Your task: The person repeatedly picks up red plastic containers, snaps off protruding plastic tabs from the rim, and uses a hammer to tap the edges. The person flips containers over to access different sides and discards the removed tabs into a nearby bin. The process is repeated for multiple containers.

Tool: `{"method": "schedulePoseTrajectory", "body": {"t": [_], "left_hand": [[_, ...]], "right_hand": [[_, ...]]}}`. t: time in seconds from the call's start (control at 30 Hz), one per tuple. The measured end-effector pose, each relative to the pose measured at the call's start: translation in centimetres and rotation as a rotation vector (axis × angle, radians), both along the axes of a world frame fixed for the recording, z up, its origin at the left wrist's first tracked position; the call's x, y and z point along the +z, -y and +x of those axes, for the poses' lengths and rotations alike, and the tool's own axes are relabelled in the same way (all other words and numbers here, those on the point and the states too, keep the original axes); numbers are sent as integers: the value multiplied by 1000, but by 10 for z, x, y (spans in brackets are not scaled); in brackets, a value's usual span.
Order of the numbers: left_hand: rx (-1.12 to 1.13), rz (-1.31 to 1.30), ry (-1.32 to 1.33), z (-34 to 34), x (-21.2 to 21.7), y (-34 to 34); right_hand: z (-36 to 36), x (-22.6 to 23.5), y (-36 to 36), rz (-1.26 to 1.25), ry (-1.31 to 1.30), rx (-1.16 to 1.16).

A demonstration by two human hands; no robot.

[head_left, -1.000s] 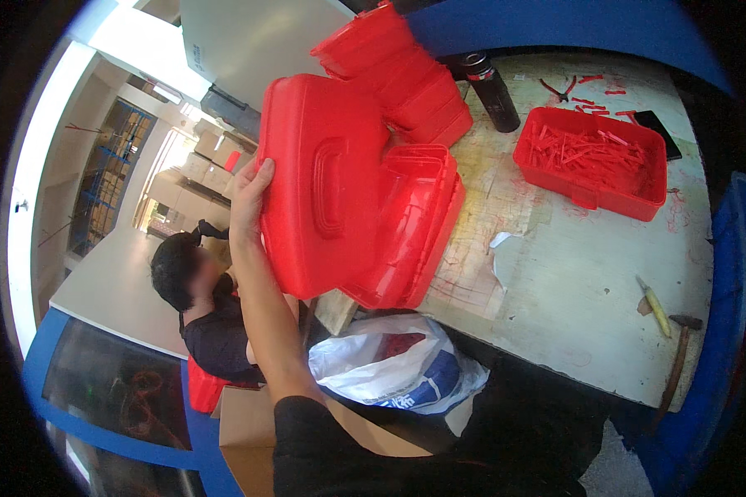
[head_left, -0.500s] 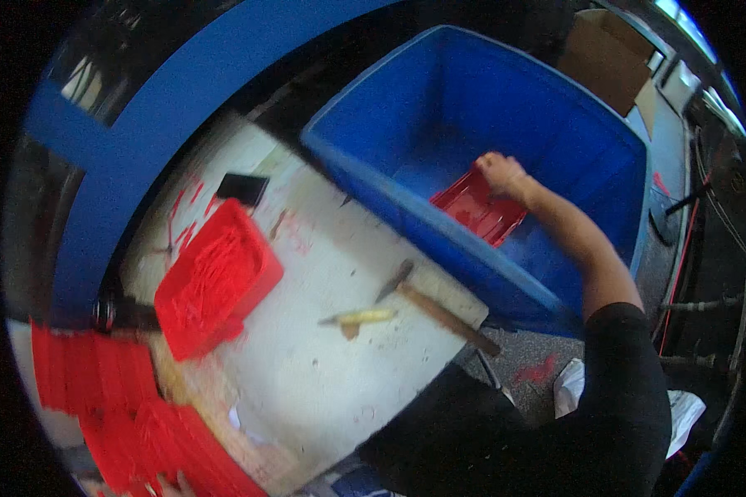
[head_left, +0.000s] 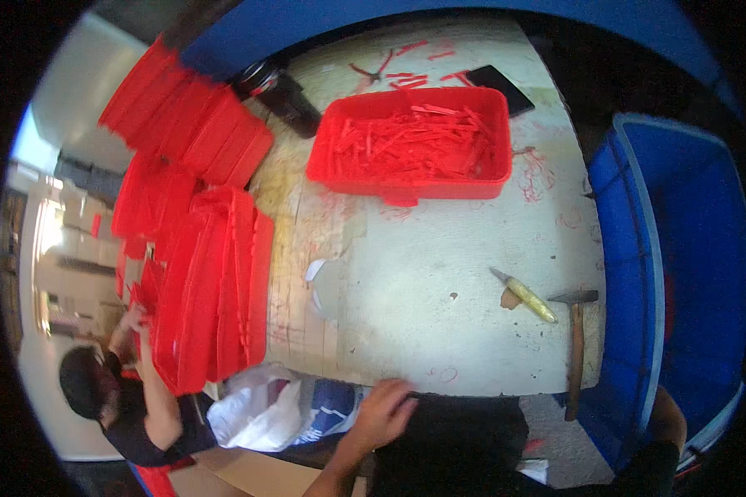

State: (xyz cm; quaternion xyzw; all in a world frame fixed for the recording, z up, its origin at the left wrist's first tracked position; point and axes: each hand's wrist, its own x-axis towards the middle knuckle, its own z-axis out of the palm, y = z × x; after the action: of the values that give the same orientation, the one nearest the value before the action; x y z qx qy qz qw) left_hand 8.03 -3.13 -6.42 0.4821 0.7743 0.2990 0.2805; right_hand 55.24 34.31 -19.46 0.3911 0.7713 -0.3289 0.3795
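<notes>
My left hand (head_left: pixel 385 412) is at the near edge of the white worktable (head_left: pixel 406 290), fingers apart and nothing in it. My right forearm (head_left: pixel 670 418) reaches over the rim of the large blue bin (head_left: pixel 651 273) on the right; the fingers are hidden behind the bin wall. Deeper inside the bin a dark red patch (head_left: pixel 670 296) shows, too little of it to name. On the table's far side sits a red plastic tray (head_left: pixel 402 189), filled with thin red plastic strips (head_left: pixel 410 141).
A yellow-handled knife (head_left: pixel 526 298) and a hammer (head_left: pixel 575 348) lie near the bin. Stacked red trays (head_left: pixel 215 290) line the left side, with a dark bottle (head_left: pixel 280 98) beyond. A co-worker (head_left: pixel 133 398) stands behind the stacks. A white plastic bag (head_left: pixel 257 406) hangs low.
The view has swung left. My left hand has come from the stacked red trays to the table's near edge. My right hand, earlier holding a red tray inside the bin, is now hidden.
</notes>
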Motion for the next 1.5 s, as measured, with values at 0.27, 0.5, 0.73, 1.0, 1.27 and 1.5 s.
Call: {"method": "schedulePoseTrajectory", "body": {"t": [0.27,0.5,0.73,1.0,1.27,1.5], "left_hand": [[-437,410,241,55,7,-35],[-439,505,589,16,31,-27],[428,1069,-84,-87,60,23],[-138,481,-566,-104,2,73],[-307,291,-639,-54,8,30],[-385,8,-474,-42,29,3]], "right_hand": [[-25,174,29,48,-183,-290],[-52,349,132,861,-1387,-920],[-246,302,235,555,-895,893],[-324,199,152,662,-839,1021],[-449,202,2,767,-1062,360],[-594,139,-77,934,-919,-103]]}}
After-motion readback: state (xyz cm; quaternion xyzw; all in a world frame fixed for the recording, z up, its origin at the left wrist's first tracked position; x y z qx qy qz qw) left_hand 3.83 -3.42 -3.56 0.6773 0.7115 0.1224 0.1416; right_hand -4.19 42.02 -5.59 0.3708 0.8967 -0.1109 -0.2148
